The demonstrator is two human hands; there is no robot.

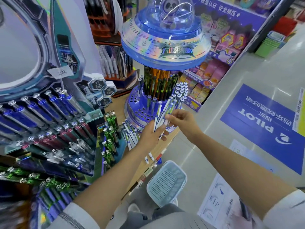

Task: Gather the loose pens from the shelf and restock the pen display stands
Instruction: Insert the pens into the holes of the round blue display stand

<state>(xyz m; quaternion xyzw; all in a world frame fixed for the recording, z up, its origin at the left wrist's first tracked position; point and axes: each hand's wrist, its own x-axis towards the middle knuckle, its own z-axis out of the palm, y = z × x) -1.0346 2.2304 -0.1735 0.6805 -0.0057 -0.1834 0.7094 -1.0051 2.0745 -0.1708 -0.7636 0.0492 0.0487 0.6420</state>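
Note:
My left hand [151,135] grips a bundle of white-and-blue pens [162,114] that fan upward in front of the round blue display stand [137,104]. My right hand [180,119] pinches one pen of that bundle near its lower end. The stand's tiered base has many holes; dark green and orange pens fill its upper tier, and white-capped pens [181,90] fill its right side. More loose white-and-blue pens [131,133] lie on the wooden shelf [118,103] just left of my left hand.
A tall stepped display of blue, red and green pens [49,126] stands at the left. A UFO-shaped dome [165,45] tops the round stand. A pale blue plastic basket [166,183] sits on the floor below the shelf edge. A blue PILOT floor sticker [264,126] lies at the right.

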